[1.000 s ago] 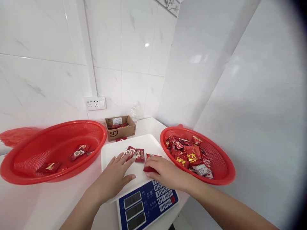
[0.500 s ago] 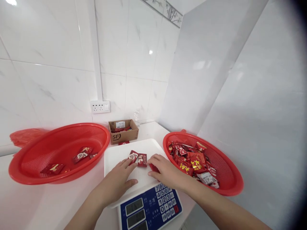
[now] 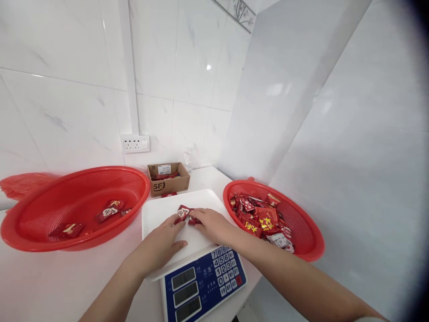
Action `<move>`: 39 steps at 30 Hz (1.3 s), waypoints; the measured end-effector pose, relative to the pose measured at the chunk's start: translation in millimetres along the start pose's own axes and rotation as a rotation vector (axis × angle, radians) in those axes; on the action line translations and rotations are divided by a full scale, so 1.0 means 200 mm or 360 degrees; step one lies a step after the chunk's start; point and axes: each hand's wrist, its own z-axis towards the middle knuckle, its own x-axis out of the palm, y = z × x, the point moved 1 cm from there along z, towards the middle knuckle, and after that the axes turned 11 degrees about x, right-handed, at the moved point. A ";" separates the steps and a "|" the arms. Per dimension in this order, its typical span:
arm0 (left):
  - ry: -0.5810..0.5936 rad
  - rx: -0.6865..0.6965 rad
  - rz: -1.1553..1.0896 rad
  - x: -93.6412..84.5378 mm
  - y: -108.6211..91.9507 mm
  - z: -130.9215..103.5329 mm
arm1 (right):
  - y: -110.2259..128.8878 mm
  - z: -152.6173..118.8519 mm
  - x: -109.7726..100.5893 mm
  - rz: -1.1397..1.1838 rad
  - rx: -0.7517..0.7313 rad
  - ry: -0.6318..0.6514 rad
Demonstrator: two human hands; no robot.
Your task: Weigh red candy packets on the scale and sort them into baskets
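A white weighing scale (image 3: 157, 212) with a blue keypad panel stands in front of me. On its tray lies a small red snack packet (image 3: 183, 212) with white lettering. My left hand (image 3: 162, 245) rests over the tray, fingertips touching that packet's near edge and thumb held apart. My right hand (image 3: 212, 226) is closed over another dark red packet (image 3: 193, 220) just to the right, with its fingers and thumb on it. Most of this second packet is hidden under the fingers, so I cannot tell whether another lies beneath.
At left, a red plastic basket (image 3: 77, 172) holds several red packets. The red basket (image 3: 306, 232) at right is heaped with packets. Behind the scale are a cardboard box (image 3: 170, 184), a red packet (image 3: 169, 194) and a clear bottle (image 3: 187, 158). A wall socket (image 3: 136, 143) is above.
My right hand has moved left across the tray, onto the packet that lay uncovered beside the white-lettered one. My left hand stays at the lettered packet. The view has shifted slightly.
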 end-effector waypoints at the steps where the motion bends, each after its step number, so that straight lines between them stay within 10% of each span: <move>1: -0.0003 0.0002 -0.0005 0.00 0.00 0.00 | -0.01 0.01 0.01 0.0019 -0.0006 -0.0008; 21: 0.0007 -0.0056 0.0026 0.00 0.05 0.00 | -0.10 -0.22 -0.11 0.0176 0.0288 0.0158; 39: 0.0052 -0.0097 -0.0079 -0.05 0.03 0.00 | -0.10 0.06 -0.01 0.0080 0.0082 -0.0049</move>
